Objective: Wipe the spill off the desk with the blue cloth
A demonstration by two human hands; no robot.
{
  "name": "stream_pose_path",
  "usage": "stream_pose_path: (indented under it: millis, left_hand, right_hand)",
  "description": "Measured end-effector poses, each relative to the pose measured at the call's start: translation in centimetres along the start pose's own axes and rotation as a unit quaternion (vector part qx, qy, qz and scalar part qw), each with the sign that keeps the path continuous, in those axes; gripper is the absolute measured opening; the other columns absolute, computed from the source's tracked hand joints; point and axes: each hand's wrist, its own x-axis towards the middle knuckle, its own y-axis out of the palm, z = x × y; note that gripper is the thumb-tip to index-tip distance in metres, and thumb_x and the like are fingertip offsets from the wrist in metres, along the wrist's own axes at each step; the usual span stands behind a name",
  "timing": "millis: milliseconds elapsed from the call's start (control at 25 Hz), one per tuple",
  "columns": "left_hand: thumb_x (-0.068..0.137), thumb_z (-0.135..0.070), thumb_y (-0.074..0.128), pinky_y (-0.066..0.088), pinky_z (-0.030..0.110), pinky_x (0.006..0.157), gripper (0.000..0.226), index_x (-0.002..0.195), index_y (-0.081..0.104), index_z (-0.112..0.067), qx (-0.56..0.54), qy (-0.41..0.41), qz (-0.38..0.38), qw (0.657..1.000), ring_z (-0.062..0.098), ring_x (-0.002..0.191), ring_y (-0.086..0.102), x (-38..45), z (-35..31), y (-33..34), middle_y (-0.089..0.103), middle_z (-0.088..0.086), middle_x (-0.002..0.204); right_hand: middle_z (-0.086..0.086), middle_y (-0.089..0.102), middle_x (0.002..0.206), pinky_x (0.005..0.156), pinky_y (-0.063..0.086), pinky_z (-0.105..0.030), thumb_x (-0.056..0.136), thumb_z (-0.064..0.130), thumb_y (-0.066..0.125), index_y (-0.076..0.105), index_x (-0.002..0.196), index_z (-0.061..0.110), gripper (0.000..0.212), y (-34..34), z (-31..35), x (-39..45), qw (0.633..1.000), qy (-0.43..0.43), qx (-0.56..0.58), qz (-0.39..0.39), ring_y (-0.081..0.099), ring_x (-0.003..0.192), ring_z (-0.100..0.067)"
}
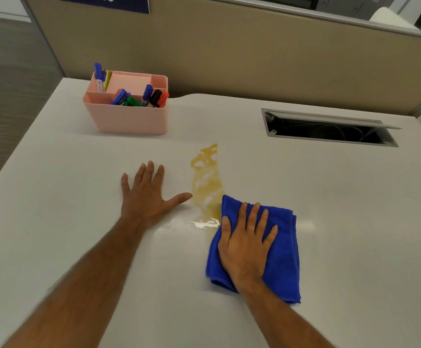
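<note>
A yellow-brown spill (207,180) runs in a streak down the middle of the white desk (66,172), with a thin wet smear at its near end. The folded blue cloth (283,249) lies flat on the desk just right of the spill, its far left corner touching the liquid. My right hand (246,244) presses flat on top of the cloth, fingers spread and pointing away from me. My left hand (145,194) rests palm down on the bare desk left of the spill, its thumb tip almost at the liquid's edge.
A pink organizer (126,119) holding several markers stands at the back left. An open cable hatch (330,128) is set into the desk at the back right. A beige partition (254,59) rises behind the desk. The desk's left edge drops to the floor.
</note>
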Motion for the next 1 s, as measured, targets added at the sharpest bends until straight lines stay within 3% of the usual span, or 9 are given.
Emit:
stream_pose_path:
  millis: [160, 240, 520, 1000]
  left_hand:
    - [0.064, -0.102, 0.008, 0.02, 0.055, 0.117, 0.122, 0.15, 0.041, -0.023, 0.016, 0.048, -0.023, 0.998, 0.024, 0.146, 0.033, 1.1, 1.6, -1.7, 0.04, 0.004, 0.158]
    - [0.068, -0.1, 0.011, 0.025, 0.055, 0.114, 0.119, 0.147, 0.044, -0.019, 0.026, 0.066, -0.049, 0.996, 0.025, 0.141, 0.04, 1.4, 2.7, -2.1, 0.048, 0.004, 0.152]
    - [0.065, -0.103, 0.011, 0.0, 0.056, 0.124, 0.125, 0.159, 0.018, -0.022, 0.006, -0.014, -0.026, 1.0, 0.022, 0.157, 0.004, 1.7, 4.4, -1.6, 0.012, 0.004, 0.17]
    - [0.063, -0.104, 0.011, -0.007, 0.057, 0.124, 0.127, 0.16, 0.011, -0.022, 0.018, -0.018, -0.008, 1.0, 0.016, 0.157, -0.007, 1.9, 4.5, -1.5, 0.003, 0.001, 0.171]
  right_hand:
    - [-0.01, 0.0, 0.169, 0.121, -0.004, -0.06, 0.088, 0.062, -0.016, 0.001, 0.16, 0.018, 0.087, 0.0, 1.8, 2.7, 1.0, 0.013, 0.006, -0.004, -0.007, 0.154, -0.031]
    - [-0.011, 0.001, 0.168, 0.121, -0.004, -0.06, 0.089, 0.062, -0.014, 0.003, 0.16, 0.017, 0.086, 0.0, 2.6, 4.3, 1.0, 0.013, 0.008, -0.008, -0.005, 0.155, -0.032]
    - [-0.01, 0.002, 0.169, 0.121, -0.004, -0.059, 0.096, 0.063, -0.001, 0.004, 0.16, 0.019, 0.078, -0.2, 4.8, 10.8, 1.0, 0.002, 0.003, -0.001, -0.005, 0.155, -0.031]
    - [-0.01, 0.005, 0.169, 0.122, -0.003, -0.059, 0.099, 0.063, 0.005, 0.008, 0.16, 0.022, 0.073, -0.8, 7.8, 21.5, 0.994, -0.106, -0.005, 0.003, -0.001, 0.155, -0.031]
